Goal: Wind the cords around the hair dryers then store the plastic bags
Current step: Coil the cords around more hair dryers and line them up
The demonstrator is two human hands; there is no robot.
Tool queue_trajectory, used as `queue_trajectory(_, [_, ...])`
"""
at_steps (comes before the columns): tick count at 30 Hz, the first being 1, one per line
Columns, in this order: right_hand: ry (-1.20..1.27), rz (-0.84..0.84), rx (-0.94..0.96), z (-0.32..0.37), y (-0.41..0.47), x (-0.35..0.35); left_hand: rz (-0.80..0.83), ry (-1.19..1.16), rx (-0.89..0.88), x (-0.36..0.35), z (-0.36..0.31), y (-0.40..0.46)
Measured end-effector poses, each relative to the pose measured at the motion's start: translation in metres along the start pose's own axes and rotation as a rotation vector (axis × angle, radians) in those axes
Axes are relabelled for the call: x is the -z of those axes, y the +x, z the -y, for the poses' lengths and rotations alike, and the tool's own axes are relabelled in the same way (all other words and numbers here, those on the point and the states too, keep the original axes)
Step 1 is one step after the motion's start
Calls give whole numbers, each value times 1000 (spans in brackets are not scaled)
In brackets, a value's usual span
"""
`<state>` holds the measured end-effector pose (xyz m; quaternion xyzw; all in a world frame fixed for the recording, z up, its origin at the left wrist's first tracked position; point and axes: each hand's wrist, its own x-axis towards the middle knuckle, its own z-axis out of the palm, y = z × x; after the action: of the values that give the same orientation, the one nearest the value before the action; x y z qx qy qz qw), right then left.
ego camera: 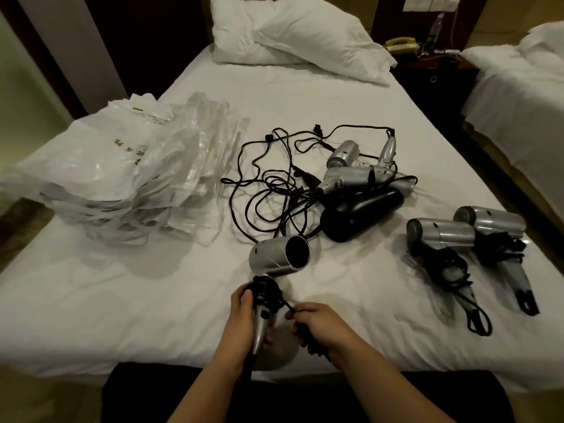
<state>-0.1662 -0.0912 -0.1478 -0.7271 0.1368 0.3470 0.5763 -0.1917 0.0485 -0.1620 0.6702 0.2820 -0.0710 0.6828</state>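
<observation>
Silver hair dryer [279, 254]: near the bed's [122, 300] front edge, barrel up; black cord [267, 293] coiled round the handle top. Left hand [244, 315]: fingers curled round the handle. Right hand [317, 323]: fingertips pinch the cord's free end just beside the coil.

Two wound silver dryers [467, 239]: side by side at the right edge, cords wrapped on handles.

Unwound dryers [360, 184], silver and black, with tangled cords [268, 184]: bed centre.

Clear plastic bags [122, 172]: heaped at the left edge.

Pillow [293, 35]: head of the bed.
</observation>
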Motion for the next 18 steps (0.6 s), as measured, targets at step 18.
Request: queue_trajectory(18, [-55, 48, 15, 17, -5, 0, 394, 1248, -813, 22, -66, 46])
